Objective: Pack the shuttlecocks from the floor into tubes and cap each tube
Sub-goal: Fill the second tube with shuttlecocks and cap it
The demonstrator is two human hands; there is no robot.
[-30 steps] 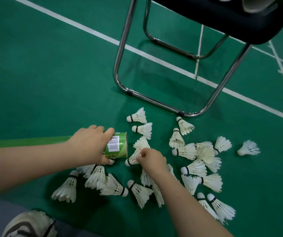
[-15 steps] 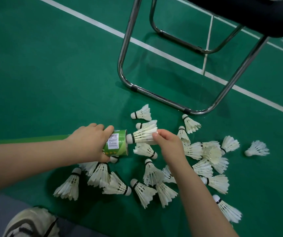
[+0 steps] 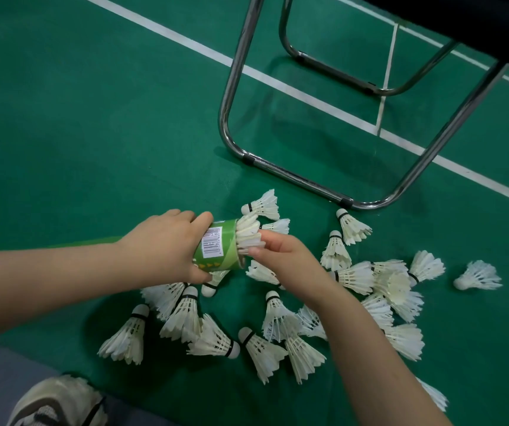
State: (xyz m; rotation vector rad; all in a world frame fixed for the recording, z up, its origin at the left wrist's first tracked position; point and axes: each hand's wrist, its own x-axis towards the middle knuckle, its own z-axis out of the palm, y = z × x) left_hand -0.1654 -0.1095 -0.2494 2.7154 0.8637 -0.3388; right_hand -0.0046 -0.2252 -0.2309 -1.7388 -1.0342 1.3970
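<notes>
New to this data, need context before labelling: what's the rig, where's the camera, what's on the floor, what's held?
There is no machine here: a person works with bare hands. The picture comes from a camera worn on the head, looking down. The left hand grips a green tube near its open end. The right hand pinches a shuttlecock whose feathers stick out of that opening. Many loose shuttlecocks lie on the green court floor, near a metal chair frame. A shoe shows at the bottom left.

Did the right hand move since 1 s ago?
Yes. The right hand rose off the pile toward the chair frame and now pinches a shuttlecock half inside the tube mouth.
</notes>
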